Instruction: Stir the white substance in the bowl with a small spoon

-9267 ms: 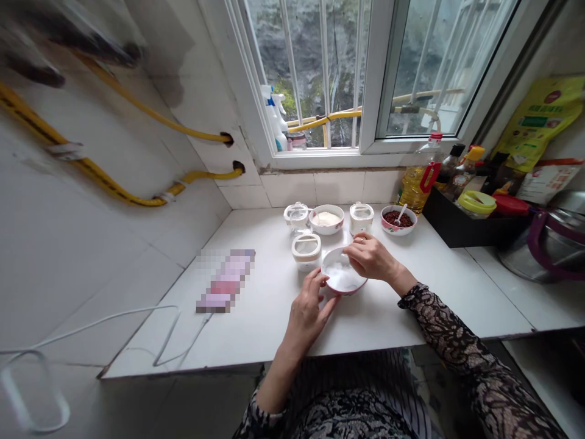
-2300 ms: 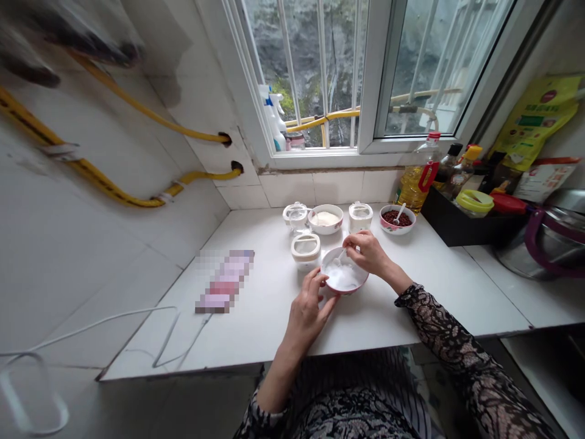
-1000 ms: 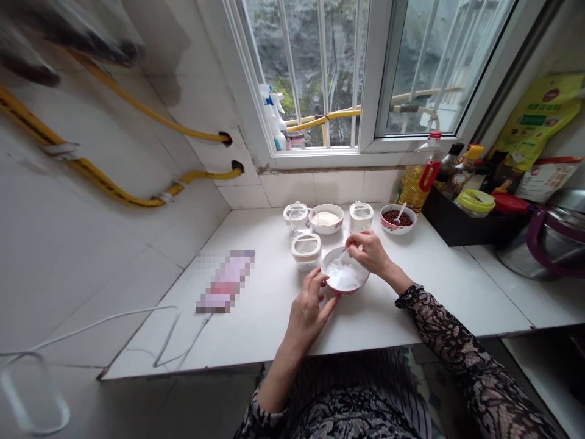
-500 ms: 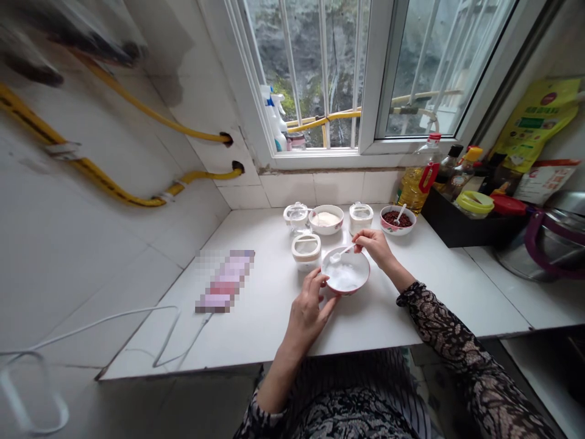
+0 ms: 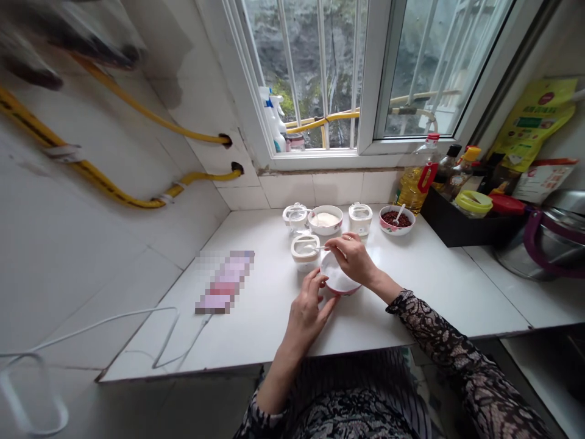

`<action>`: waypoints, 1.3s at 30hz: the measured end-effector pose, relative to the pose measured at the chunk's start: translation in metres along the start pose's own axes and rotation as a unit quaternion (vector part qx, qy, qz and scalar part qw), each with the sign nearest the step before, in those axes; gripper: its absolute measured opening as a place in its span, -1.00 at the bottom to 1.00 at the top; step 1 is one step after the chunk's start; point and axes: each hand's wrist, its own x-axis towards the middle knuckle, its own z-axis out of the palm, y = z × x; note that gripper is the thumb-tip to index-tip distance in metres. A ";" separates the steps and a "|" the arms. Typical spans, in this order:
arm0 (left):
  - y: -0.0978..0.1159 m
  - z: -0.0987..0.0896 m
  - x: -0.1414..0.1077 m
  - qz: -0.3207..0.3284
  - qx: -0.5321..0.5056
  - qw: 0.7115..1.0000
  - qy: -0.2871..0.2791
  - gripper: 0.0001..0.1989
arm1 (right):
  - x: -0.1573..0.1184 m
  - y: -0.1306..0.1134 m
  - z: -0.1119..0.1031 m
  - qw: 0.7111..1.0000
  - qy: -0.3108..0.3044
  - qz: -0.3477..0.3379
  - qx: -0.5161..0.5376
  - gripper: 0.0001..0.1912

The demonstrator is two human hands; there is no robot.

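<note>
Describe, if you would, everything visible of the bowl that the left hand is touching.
The bowl is round, white inside and pinkish-red on its near outside, with a smooth, ceramic-like look. It sits upright on the white counter, holding white contents. The left hand touches its near-left side; the right hand hides part of its far right.

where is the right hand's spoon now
In the head view, the spoon extends left from the right hand, at the front jar's top.

The head camera looked forward and down from above and behind the left hand (image 5: 308, 305) and right hand (image 5: 353, 259), facing the window (image 5: 340, 79) beyond.
</note>
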 end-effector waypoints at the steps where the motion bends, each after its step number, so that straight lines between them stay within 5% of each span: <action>1: 0.000 0.000 0.000 0.001 0.002 1.000 0.002 -0.68 | 0.000 -0.001 -0.002 1.000 -0.003 -0.011 -0.019 -0.83; 7: 0.001 -0.002 0.001 -0.001 0.006 1.000 -0.005 -0.68 | 0.002 0.011 -0.031 0.995 0.066 0.053 -0.049 -0.84; 11: 0.002 -0.003 0.001 -0.002 0.004 1.000 -0.005 -0.67 | 0.001 0.025 -0.044 0.993 0.002 0.041 -0.111 -0.86; 16: 0.002 -0.003 0.001 -0.006 0.007 1.000 -0.009 -0.66 | -0.003 0.028 -0.035 0.985 -0.067 -0.016 -0.156 -0.88; 29: 0.001 -0.002 0.001 0.004 0.010 1.000 -0.006 -0.66 | -0.001 0.027 -0.032 0.989 -0.024 0.142 -0.017 -0.83; 39: 0.001 -0.001 0.001 0.005 0.005 1.000 0.000 -0.67 | 0.001 0.029 -0.034 0.949 0.004 0.261 0.175 -0.86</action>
